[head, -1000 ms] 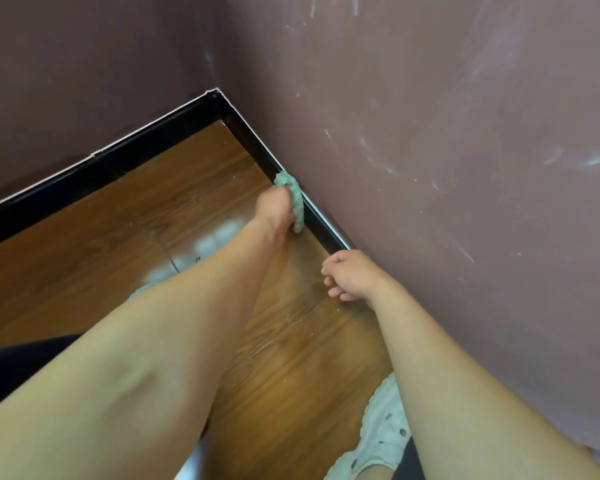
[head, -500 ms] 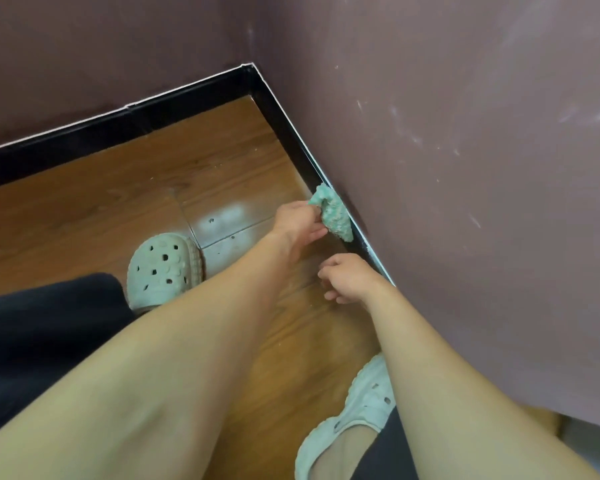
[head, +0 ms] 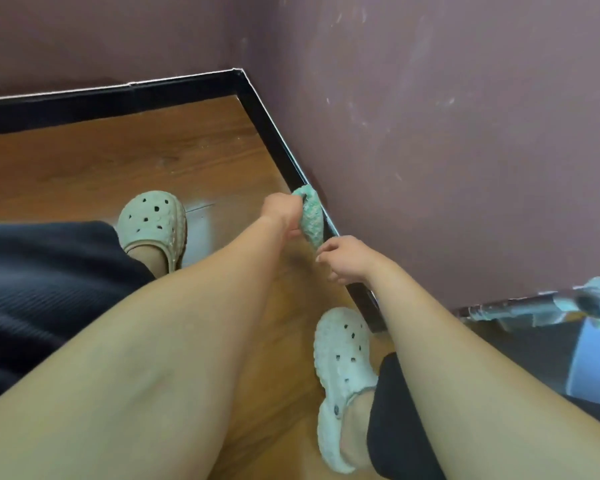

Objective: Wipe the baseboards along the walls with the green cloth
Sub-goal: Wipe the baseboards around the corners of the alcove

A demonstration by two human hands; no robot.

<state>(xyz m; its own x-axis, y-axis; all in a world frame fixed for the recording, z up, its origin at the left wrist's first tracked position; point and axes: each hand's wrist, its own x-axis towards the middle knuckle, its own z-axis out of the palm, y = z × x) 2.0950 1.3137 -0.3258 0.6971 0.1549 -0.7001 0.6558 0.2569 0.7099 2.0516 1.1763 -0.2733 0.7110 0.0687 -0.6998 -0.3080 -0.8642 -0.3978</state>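
The green cloth (head: 311, 218) is bunched into a long wad whose long axis follows the black baseboard (head: 270, 128) of the right-hand wall (head: 447, 150). Its upper end points toward the room corner and its lower end points back toward the person. Its far side lies against the face of the baseboard, low down where the board meets the wooden floor (head: 111, 164). The left hand (head: 280, 211) grips the cloth from the floor side, fingers curled round the wad, with the wrist straight and the forearm stretched out long from the lower left. The right hand (head: 345, 259) sits just below the cloth's lower end and against the same baseboard. Its fingers are loosely curled and hold nothing that shows; whether a fingertip touches the cloth cannot be told. The right forearm comes in from the lower right. A pale clog (head: 153, 220) stands left of the left arm, and a second clog (head: 343, 368) lies between the two forearms.
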